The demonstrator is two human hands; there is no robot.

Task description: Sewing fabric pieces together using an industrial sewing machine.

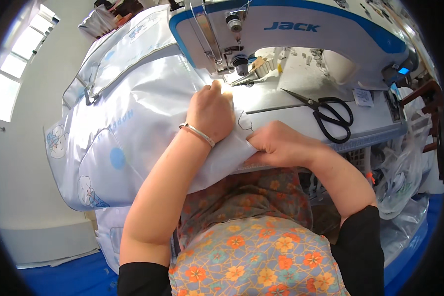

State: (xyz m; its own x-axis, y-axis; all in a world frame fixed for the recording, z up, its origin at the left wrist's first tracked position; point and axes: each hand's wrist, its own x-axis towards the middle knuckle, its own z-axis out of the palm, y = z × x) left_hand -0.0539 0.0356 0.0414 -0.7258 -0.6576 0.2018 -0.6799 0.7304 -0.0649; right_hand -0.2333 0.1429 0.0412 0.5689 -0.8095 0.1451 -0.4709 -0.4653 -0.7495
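White printed fabric (133, 113): spread over the worktop's (291, 116) left edge, fed under the sewing machine (291, 39). Left hand (211, 112): knuckles up, fingers curled, pressing fabric. Right hand (277, 144): fingers pinching fabric's near edge. Black scissors (325, 111): right of the hands.

Black scissors (330, 114) lie on the table (291, 116) beside clear plastic bags (402, 172)

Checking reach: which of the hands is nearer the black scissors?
Right. The right hand lies just left of the black scissors; the left hand is farther left, by the needle.
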